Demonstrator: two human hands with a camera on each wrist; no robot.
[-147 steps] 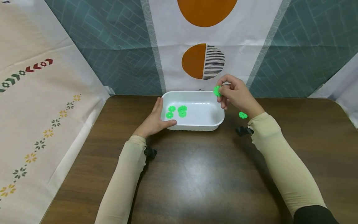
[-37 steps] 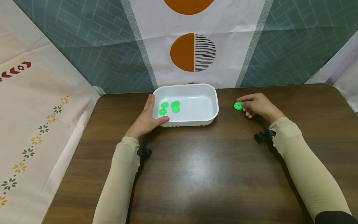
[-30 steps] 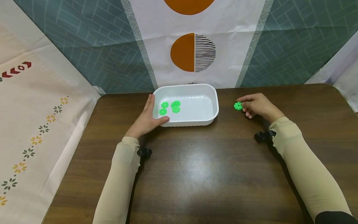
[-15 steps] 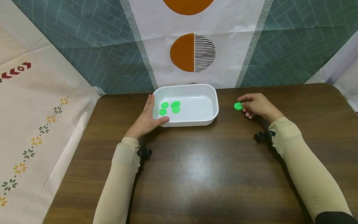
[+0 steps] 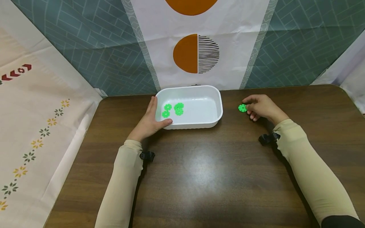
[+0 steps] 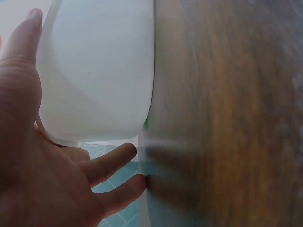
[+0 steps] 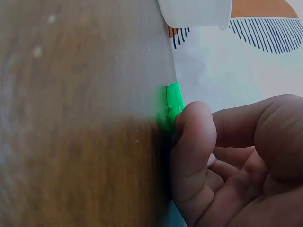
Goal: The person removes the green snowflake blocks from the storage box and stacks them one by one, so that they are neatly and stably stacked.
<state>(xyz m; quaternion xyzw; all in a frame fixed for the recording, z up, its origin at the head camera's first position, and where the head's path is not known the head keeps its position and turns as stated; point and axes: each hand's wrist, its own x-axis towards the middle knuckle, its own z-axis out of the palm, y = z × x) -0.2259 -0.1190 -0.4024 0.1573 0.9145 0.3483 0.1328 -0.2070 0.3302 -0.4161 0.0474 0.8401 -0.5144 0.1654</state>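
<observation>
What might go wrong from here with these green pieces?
The right hand holds a green piece by its edge, so it might slip onto the table. The left hand rests against one end of the white tray; a push there could perhaps slide it.

Looks like a cloth-screened indoor recording nook; cannot tell whether in a home or a studio. Has a dark wood-grain bench point(image 5: 199, 190) at six o'clock, a teal-and-white printed hanging point(image 5: 232, 50) at twelve, flower-patterned cream cloth point(image 5: 47, 101) at nine, white cloth point(image 5: 353, 85) at three, black wrist-worn cameras point(image 5: 147, 156).
</observation>
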